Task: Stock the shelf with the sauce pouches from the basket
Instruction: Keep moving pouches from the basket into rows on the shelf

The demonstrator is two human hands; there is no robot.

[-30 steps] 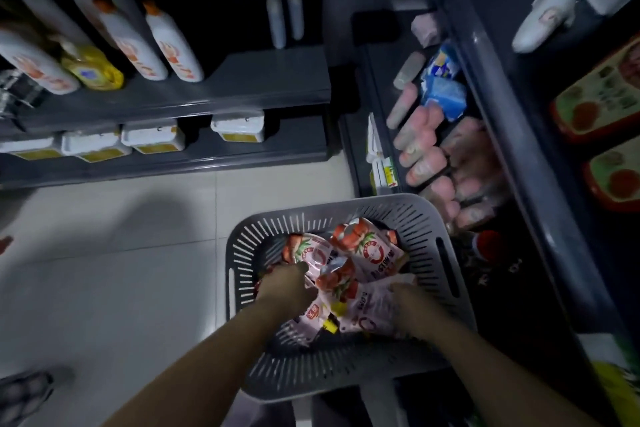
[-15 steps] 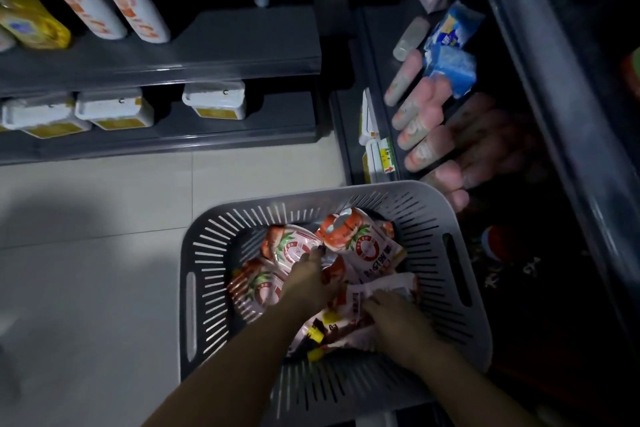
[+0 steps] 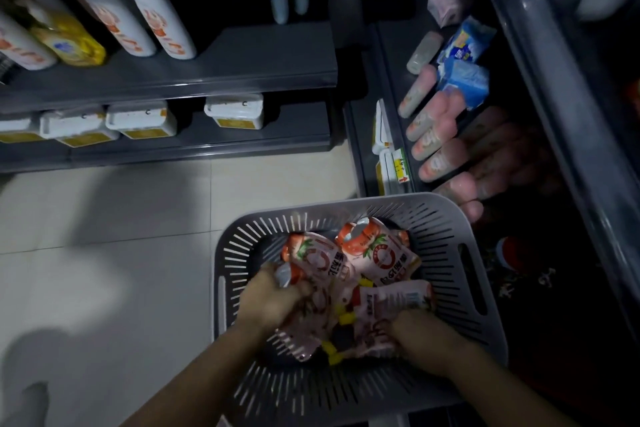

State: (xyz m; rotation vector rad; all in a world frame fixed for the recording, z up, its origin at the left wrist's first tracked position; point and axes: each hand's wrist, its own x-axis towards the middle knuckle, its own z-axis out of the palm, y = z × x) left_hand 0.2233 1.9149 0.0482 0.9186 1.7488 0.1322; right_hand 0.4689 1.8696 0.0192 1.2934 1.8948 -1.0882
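— What's in the basket point(image 3: 446, 218)?
— I count at least four sauce pouches point(image 3: 377, 253), heaped. Inside it, the left hand point(image 3: 273, 298) clutches one pouch and the right hand point(image 3: 419, 340) curls around another.
— Beyond the basket?
— To its right, the shelf point(image 3: 394, 45) holds a row of pink packs point(image 3: 436, 130). Farther left sit four white tubs point(image 3: 142, 118).
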